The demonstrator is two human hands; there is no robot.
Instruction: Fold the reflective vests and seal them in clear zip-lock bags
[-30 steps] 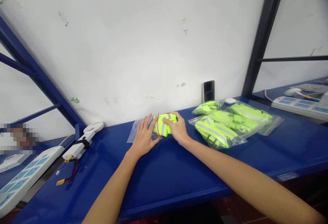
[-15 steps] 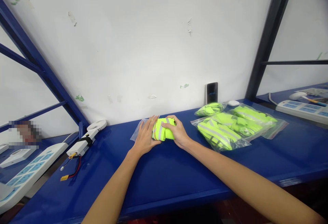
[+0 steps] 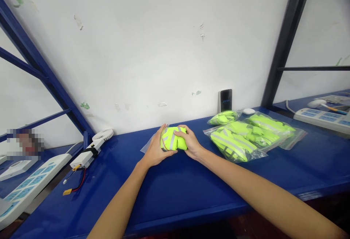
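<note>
A folded neon-yellow reflective vest (image 3: 172,140) with silver stripes lies between my hands on the blue table. My left hand (image 3: 155,148) is wrapped round its left end, thumb along the front and fingers behind. A clear zip bag (image 3: 146,146) sticks out to the left of that hand; its red seal line runs across the vest's left part. Gripping the right end is my right hand (image 3: 191,143), its thumb pressed on top of the vest. How far the vest sits inside the bag is partly hidden by my left hand.
Several bagged vests (image 3: 232,144) lie to the right on the blue table (image 3: 175,202). Behind them a phone (image 3: 225,100) leans on the wall, beside a white rounded object (image 3: 248,111). At left are a small fan (image 3: 102,134), a wired white pack (image 3: 83,157) and a power strip (image 3: 35,182).
My left hand has turned from lying flat over the bag and vest to cupping the vest's left end, uncovering more of it. The right hand keeps its grip.
</note>
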